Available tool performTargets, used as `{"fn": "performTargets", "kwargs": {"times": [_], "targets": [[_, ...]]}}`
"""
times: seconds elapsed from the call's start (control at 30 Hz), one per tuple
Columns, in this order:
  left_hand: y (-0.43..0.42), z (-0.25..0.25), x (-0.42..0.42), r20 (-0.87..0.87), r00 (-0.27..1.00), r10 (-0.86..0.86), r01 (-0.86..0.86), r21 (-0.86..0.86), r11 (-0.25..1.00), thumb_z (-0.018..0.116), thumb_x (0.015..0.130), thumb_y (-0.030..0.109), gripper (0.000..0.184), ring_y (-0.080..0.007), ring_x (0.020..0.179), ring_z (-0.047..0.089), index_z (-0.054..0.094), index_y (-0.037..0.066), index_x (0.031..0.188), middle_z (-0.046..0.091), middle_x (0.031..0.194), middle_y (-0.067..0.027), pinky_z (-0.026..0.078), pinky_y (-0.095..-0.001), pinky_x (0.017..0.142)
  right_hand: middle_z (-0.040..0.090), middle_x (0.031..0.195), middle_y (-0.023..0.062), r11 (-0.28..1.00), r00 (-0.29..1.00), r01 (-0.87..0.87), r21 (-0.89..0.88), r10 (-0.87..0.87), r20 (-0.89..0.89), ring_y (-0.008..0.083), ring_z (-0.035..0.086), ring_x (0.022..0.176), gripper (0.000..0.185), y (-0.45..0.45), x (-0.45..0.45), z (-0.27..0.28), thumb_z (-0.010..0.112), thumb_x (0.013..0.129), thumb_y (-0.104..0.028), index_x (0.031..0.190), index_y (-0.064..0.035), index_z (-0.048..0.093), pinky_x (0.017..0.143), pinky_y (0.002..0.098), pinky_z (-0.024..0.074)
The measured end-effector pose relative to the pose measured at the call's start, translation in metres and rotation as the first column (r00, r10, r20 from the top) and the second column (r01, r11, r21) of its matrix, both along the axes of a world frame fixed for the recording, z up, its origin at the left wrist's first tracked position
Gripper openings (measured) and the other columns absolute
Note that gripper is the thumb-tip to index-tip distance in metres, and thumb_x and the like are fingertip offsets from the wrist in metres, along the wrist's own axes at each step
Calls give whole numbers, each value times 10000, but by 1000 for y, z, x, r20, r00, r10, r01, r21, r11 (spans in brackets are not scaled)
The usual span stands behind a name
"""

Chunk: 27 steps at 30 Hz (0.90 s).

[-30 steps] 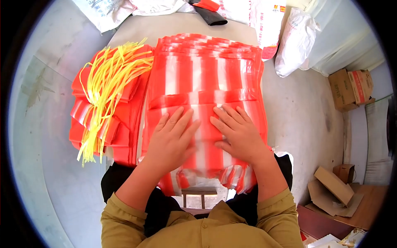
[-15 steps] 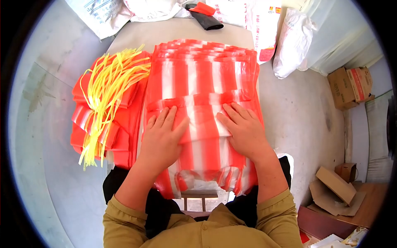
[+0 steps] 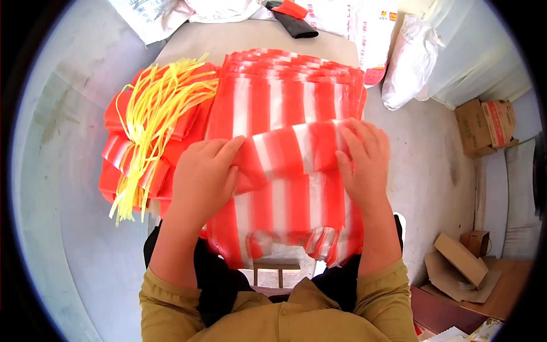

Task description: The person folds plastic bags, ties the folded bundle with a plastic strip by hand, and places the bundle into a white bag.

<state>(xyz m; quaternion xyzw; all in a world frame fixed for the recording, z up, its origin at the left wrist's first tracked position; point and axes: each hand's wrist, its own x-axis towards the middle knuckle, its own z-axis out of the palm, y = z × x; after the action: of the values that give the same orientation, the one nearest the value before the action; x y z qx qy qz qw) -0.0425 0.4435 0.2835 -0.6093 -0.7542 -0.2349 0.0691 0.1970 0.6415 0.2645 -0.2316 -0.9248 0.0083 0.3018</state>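
A folded band of thin plastic [image 3: 288, 151], striped red and white, lies crosswise over a pile of matching sheets [image 3: 282, 105], about midway along it and tilted slightly up toward the right. The left hand [image 3: 202, 176] grips the band's left end, thumb along its upper edge; the right hand [image 3: 367, 162] has its fingers curled over the right end, thumb toward the middle. Motion blur hides how firmly each holds and how many layers are caught.

To keep such a fold neat, both ends should travel together, with light, even tension between them, since film this thin probably slips and creases easily. Levelling the lower left end would square the band to the pile, and a flat palm drawn outward would press out trapped air.

The pile rests on a beige counter [image 3: 256, 35]. Just beside it on the left, loose yellow strips [image 3: 145, 128] drape over folded red bundles [image 3: 185, 122]. White sacks [image 3: 219, 8] line the far edge.
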Motion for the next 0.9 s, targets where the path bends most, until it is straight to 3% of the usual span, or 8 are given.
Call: {"fn": "performTargets", "kwargs": {"times": [0.07, 0.17, 0.33, 0.57, 0.73, 0.77, 0.87, 0.9], "targets": [[5, -16, -2, -15, 1000, -18, 17, -79, 997, 695, 830, 102, 424, -353, 1120, 645, 674, 33, 1248, 688, 1209, -164, 510, -469, 979, 551, 1488, 130, 991, 991, -114, -68, 118, 69, 337, 472, 1408, 525, -7, -11, -4, 774, 836, -125, 1340, -112, 630, 1156, 533, 364], [11, -29, 8, -47, 997, -58, 54, -92, 994, 726, 824, 141, 527, -363, 1237, 605, 627, 40, 1331, 634, 1339, -188, 484, -477, 1052, 569, 1467, 83, 974, 958, -173, -147, 201, 204, 321, 460, 1424, 563, -18, -18, -22, 781, 811, -144, 1346, -118, 609, 1172, 556, 332], [18, -34, 28, -10, 986, -168, 165, -126, 978, 786, 790, 221, 727, -379, 1379, 522, 531, 33, 1444, 543, 1482, -210, 439, -471, 1140, 590, 1454, 80, 985, 965, -160, -65, 170, 201, 309, 505, 1383, 489, -17, -22, -30, 734, 834, -119, 1313, -120, 637, 1158, 545, 352], [22, -59, 27, -115, 983, -143, 126, -144, 982, 636, 879, 72, 560, -364, 1370, 544, 540, 17, 1428, 576, 1457, -206, 485, -438, 1092, 691, 1335, 71, 987, 984, -142, -74, 149, 101, 305, 597, 1282, 346, -1, -15, -44, 642, 869, -17, 1199, -83, 723, 1136, 468, 418], [19, -52, 27, -88, 992, -90, 72, -186, 980, 575, 896, 9, 503, -337, 1326, 592, 563, 5, 1399, 620, 1418, -177, 536, -426, 1019, 685, 1293, 108, 994, 995, -65, -86, 71, 73, 330, 601, 1238, 321, 7, -9, -42, 672, 829, -44, 1145, -70, 723, 1096, 484, 427], [18, -48, 27, -20, 997, -71, 65, -214, 975, 574, 889, -3, 508, -343, 1314, 599, 567, 4, 1397, 622, 1415, -175, 536, -425, 1015, 678, 1304, 122, 996, 995, -45, -81, 52, 84, 343, 598, 1236, 320, 8, -8, -40, 686, 819, -44, 1135, -63, 726, 1097, 483, 426], [14, -21, 28, 209, 978, -6, 67, -286, 956, 586, 880, -28, 537, -342, 1246, 637, 557, 13, 1415, 646, 1377, -172, 551, -416, 968, 598, 1417, 160, 994, 995, 40, -101, -48, -82, 385, 552, 1302, 502, 7, -5, -29, 722, 825, -57, 1322, -59, 646, 1138, 488, 403], [12, -8, 30, 301, 953, 15, 80, -302, 950, 601, 886, -30, 557, -330, 1203, 663, 540, 24, 1438, 664, 1344, -172, 564, -408, 927, 559, 1456, 170, 978, 971, 71, -194, -112, -211, 395, 525, 1332, 564, 4, -7, -24, 729, 843, -73, 1387, -53, 581, 1155, 488, 389]]}}
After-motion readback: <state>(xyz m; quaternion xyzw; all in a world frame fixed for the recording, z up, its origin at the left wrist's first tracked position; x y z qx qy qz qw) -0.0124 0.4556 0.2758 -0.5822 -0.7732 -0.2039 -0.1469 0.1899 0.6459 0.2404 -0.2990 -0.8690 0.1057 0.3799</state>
